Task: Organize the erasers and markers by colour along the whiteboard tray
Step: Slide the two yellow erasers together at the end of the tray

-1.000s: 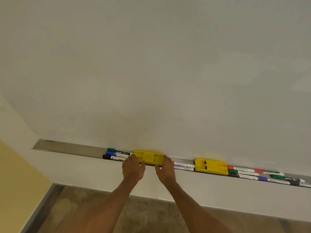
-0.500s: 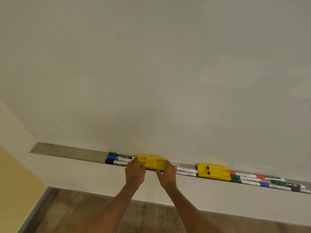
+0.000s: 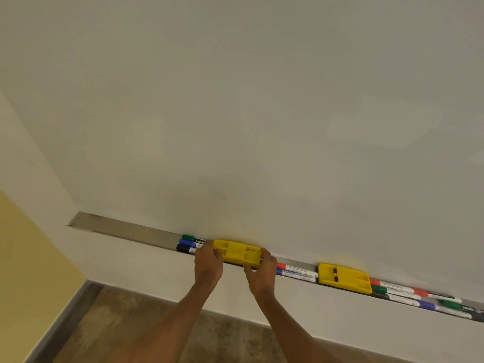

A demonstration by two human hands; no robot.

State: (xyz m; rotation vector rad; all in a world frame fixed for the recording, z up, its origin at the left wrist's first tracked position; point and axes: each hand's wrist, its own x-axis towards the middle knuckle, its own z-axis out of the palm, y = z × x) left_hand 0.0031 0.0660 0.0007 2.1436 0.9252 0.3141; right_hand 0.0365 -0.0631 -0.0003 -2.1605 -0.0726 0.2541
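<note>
A yellow eraser lies in the metal whiteboard tray. My left hand grips its left end and my right hand grips its right end. Just left of it lie a green marker, a blue marker and a black marker, partly hidden by my left hand. Right of my right hand lie a red marker and a blue marker. A second yellow eraser sits further right, followed by several red, green, blue and black markers.
The whiteboard fills the view above the tray. The tray's left stretch holds nothing up to its end near the wall corner. Below are a white ledge, brown floor and a yellow wall at left.
Both hands stay on the left yellow eraser. The camera has shifted a little; the eraser and markers have hardly moved in the tray.
</note>
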